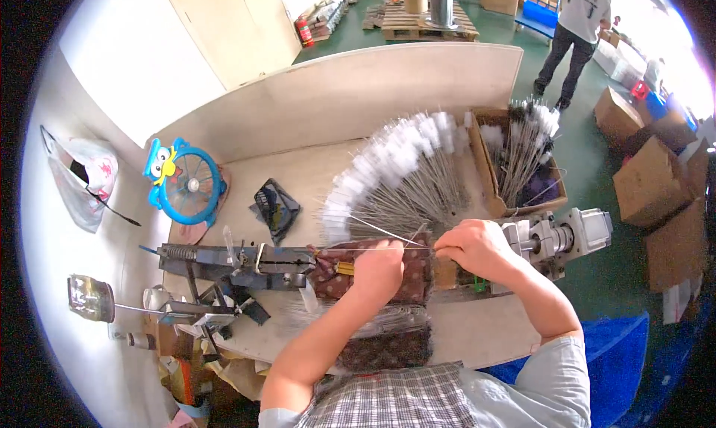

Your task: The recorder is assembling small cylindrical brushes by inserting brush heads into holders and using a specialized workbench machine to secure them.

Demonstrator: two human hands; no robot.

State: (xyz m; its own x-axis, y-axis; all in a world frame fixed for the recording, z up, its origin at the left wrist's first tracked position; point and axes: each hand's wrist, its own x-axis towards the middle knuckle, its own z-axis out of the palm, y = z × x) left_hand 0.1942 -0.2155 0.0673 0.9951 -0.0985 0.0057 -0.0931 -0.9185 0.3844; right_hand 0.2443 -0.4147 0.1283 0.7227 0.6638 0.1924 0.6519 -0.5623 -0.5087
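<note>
Steel wire stem (388, 235), thin and bare, spans both hands above the dotted maroon cloth pad (414, 268) on the table (477, 338). The left hand (378, 268) is clenched on it; the right hand (470, 247) pinches its end near the grey motor spindle (556, 238). Risk: wire slip, finger puncture, or snagging the fanned white-tipped wire brushes (406, 178).

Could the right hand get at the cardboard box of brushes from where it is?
Probably yes. The right hand sits just in front of the cardboard box, with only the fanned pile of wire brushes to its left and nothing between them.
</note>
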